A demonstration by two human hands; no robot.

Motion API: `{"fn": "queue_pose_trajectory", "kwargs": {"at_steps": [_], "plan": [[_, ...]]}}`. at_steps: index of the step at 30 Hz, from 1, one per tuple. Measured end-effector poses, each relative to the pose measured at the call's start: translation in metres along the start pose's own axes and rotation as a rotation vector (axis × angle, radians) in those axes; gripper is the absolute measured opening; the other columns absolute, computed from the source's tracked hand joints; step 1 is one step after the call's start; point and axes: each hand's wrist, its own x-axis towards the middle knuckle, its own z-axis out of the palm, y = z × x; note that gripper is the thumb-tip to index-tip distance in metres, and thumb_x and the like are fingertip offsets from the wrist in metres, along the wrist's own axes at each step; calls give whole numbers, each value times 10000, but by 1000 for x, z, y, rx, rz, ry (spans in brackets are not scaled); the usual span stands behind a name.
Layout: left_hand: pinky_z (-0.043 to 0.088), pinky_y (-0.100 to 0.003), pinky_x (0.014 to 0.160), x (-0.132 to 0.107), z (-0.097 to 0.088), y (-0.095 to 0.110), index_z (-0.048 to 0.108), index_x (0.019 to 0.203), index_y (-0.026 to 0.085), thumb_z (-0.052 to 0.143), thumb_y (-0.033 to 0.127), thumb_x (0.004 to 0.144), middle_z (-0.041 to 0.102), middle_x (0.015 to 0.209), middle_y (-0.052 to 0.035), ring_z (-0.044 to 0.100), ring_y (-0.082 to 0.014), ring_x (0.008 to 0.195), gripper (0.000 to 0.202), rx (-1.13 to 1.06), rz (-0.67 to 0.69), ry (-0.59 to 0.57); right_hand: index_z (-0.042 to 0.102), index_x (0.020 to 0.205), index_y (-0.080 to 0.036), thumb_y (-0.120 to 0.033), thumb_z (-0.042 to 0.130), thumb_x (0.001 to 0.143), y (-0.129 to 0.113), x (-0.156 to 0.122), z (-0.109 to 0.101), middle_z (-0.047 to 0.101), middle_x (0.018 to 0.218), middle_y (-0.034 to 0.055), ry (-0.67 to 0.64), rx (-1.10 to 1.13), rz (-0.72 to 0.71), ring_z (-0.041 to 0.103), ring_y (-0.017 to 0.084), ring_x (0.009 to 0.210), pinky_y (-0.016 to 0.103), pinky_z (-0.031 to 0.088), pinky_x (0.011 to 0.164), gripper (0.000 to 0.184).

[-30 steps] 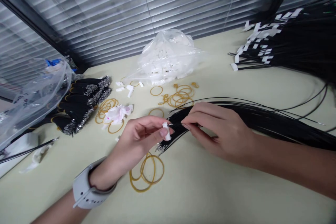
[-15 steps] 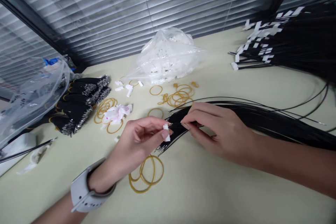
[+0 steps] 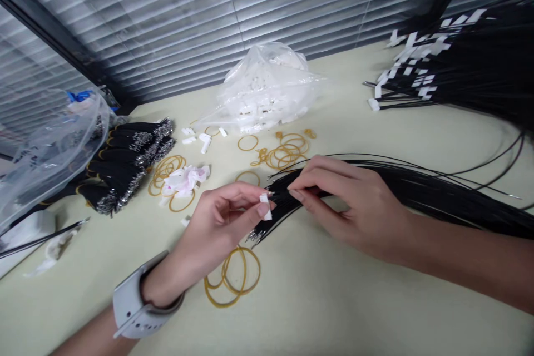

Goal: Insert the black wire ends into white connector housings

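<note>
Here, your left hand (image 3: pixel 221 219) is closed in a pinch, with a small white connector (image 3: pixel 264 206) held between thumb and forefinger. Your right hand (image 3: pixel 354 206) sits just beside it, fingertips pinched shut on a single black wire (image 3: pixel 280 193) whose tip nearly meets the connector. That wire belongs to a loose bundle of black wires (image 3: pixel 438 197), which fans across the table (image 3: pixel 334 306) under your right hand and off to the right. A pale smartwatch (image 3: pixel 133 303) wraps your left wrist. A few tan rubber bands (image 3: pixel 233 275) lie below your left hand, and more rubber bands (image 3: pixel 286 153) are scattered beyond the bundle. Farther back sits a clear plastic bag of white parts (image 3: pixel 262 92). At far left lie banded wire bundles (image 3: pixel 125 164), and at upper right a stack of wires with white connectors fitted (image 3: pixel 421 67).
</note>
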Motion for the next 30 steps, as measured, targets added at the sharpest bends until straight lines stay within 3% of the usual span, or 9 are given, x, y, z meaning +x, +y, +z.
{"fn": "queue_pose_trajectory", "kwargs": {"at_steps": [4,9,24,30], "plan": [[443,-7,500,1,-1,3,615,744,170,676,258,595,627,619,31,555,22,553,183,14,13,46,556,782,-87,-76,500,750,-1,1,-2,490,764,50,113,-29,-16,439,54,733,191,399,663,65],[456,-13,516,1,-1,2,630,727,178,672,253,598,644,666,29,561,21,576,155,50,43,31,575,761,-84,-94,509,742,1,-3,2,484,744,53,13,-124,-106,421,77,706,237,375,635,69],[428,-6,508,-2,-2,0,639,763,192,637,296,630,637,677,23,539,28,580,169,127,18,-40,560,769,-93,-76,519,728,3,-4,2,483,741,46,-2,-80,-145,411,70,685,229,351,608,61],[441,-16,508,-5,-1,0,654,773,204,643,319,621,657,691,22,547,19,583,191,146,-7,-6,583,781,-101,-103,504,753,3,-3,3,492,726,43,-27,-144,-177,415,73,676,234,347,620,84]]}}
